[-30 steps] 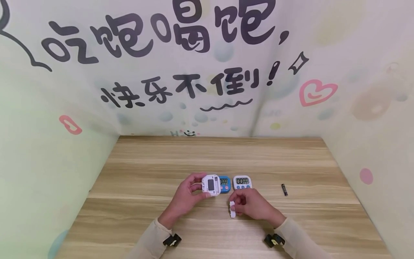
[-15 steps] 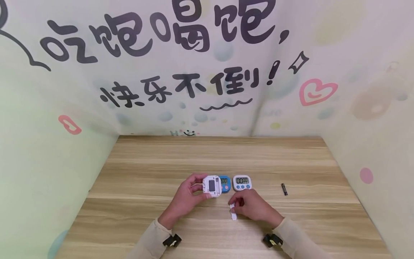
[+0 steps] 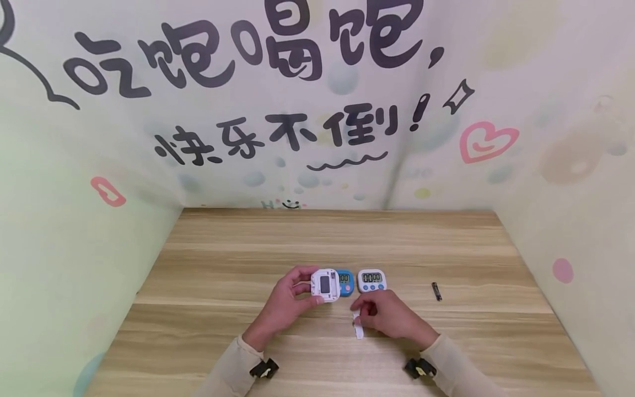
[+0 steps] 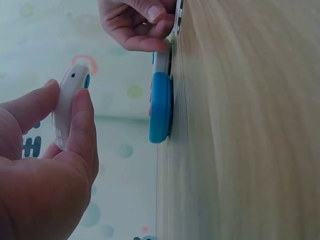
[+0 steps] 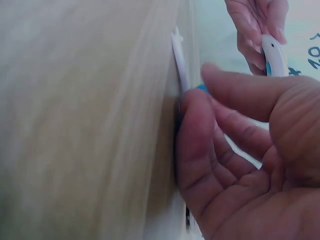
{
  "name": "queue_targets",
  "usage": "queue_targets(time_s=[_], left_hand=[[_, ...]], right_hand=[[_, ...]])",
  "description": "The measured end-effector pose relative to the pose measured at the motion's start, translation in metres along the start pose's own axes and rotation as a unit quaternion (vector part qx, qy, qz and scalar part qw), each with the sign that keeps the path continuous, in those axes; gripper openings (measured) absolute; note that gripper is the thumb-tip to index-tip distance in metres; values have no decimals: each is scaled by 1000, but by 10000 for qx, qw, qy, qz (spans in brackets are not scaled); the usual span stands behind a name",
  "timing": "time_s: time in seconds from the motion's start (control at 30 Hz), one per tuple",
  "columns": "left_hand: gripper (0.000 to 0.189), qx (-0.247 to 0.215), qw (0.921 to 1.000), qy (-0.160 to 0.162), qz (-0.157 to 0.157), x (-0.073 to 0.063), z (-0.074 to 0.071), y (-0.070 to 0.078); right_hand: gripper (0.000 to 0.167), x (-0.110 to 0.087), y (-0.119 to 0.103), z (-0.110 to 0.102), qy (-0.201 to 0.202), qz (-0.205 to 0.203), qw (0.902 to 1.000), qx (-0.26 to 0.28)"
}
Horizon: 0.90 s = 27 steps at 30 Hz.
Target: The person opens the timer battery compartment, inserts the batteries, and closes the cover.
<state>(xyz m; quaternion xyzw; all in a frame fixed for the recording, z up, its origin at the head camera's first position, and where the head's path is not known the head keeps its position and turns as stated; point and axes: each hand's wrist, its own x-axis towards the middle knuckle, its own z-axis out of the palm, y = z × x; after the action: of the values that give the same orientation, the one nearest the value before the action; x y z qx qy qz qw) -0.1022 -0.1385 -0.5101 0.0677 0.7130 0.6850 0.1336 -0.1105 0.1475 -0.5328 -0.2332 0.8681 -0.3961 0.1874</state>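
My left hand [image 3: 288, 298] holds a white digital timer [image 3: 325, 285] by its edge, raised, its back towards me with the battery compartment uncovered. In the left wrist view the timer [image 4: 70, 105] is seen edge-on between thumb and fingers. My right hand [image 3: 389, 314] is low at the table, its fingers touching a narrow white battery cover [image 3: 359, 330]. In the right wrist view the thumb stands apart from the bent index finger, and the cover [image 5: 179, 60] extends from behind that finger. The cover's near end is hidden by the fingers.
A blue timer [image 3: 345, 282] lies on the wooden table [image 3: 238, 242], partly behind the held one. Right of it lies a white timer [image 3: 371, 279] with blue buttons. Farther right is a small black battery [image 3: 436, 291]. Printed walls enclose the table's back and sides.
The battery cover has turned slightly and come down towards me under the right fingers. My left hand with the timer has stayed nearly still.
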Motion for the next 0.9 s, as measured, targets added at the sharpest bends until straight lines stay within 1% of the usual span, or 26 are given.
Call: queue_targets(time_s=[0.13, 0.23, 0.33, 0.37, 0.53, 0.6, 0.73, 0.9], left_hand=[[65, -59, 10000, 11, -36, 0, -1, -1], [66, -52, 10000, -10, -9, 0, -2, -3], [66, -23, 10000, -38, 9, 0, -3, -5], [67, -4, 10000, -45, 17, 0, -3, -5], [67, 65, 10000, -21, 5, -2, -5, -7], [67, 54, 10000, -9, -24, -3, -6, -6], [67, 7, 10000, 6, -96, -3, -9, -6], [67, -13, 9999, 36, -149, -2, -11, -6]], right_hand=[[20, -3, 5, -7, 161, -355, 9992, -19], [21, -5, 7, -16, 385, -442, 9983, 60], [22, -8, 10, -26, 622, -344, 9974, 127], [22, -10, 11, -30, 702, -270, 9971, 109], [22, -16, 20, -49, 1165, -147, 9931, -36], [22, -19, 24, -57, 1364, -137, 9905, -132], [23, -26, 34, -70, 1717, 10, 9843, -421], [29, -36, 45, -88, 2035, 91, 9760, -764]])
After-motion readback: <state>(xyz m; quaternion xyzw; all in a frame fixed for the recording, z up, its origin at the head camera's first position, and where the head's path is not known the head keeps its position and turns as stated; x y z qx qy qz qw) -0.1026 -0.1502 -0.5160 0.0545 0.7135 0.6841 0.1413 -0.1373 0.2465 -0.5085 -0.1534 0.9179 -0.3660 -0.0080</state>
